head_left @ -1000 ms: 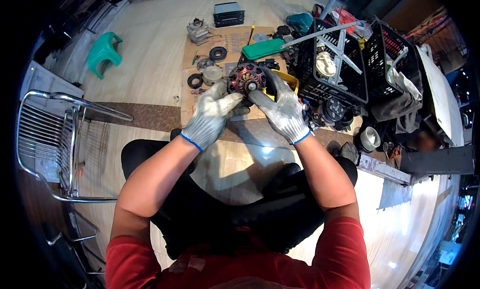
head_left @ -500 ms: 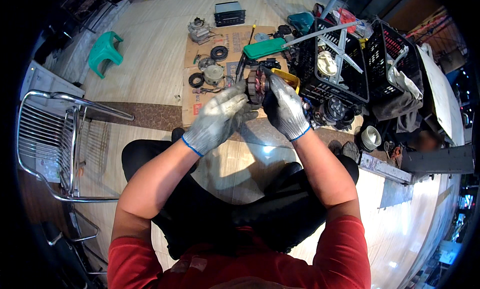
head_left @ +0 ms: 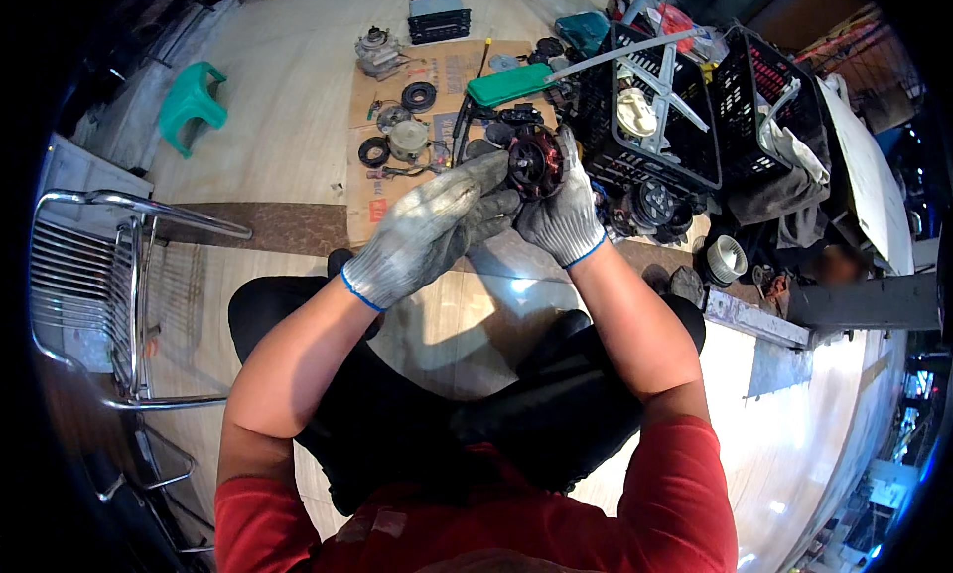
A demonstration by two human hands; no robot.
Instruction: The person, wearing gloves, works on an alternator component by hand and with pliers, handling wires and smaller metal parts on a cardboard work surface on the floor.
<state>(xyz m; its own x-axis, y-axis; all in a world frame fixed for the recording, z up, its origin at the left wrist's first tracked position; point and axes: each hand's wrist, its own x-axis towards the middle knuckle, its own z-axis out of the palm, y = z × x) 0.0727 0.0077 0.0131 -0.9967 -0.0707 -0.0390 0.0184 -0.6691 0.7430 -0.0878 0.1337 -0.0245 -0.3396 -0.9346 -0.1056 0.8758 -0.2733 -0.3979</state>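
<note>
My right hand [head_left: 562, 215], in a grey-white work glove, grips a round motor part [head_left: 536, 164] with copper windings and a dark centre, holding it by its right and lower sides. My left hand [head_left: 430, 225], gloved alike, has its fingers stretched out toward the part's left side; whether the fingertips touch it I cannot tell. Beneath and beyond both hands lies cardboard [head_left: 366, 211] with black rings [head_left: 419, 97], a pale round housing [head_left: 407, 139], a metal assembly [head_left: 378, 56], a long dark rod and a green plastic piece [head_left: 506, 83].
Two black crates [head_left: 695, 176] with parts stand at the right, near a white fan wheel [head_left: 727, 259] and a grey beam [head_left: 854, 300]. A green stool [head_left: 194, 106] and a metal chair [head_left: 129, 275] are at the left; black stacked boxes [head_left: 439, 27] stand at the back.
The part has turned from face-on through edge-on to show a dark hollow face, and sits slightly further right. My left hand's fingers have straightened; my right hand has shifted round the part.
</note>
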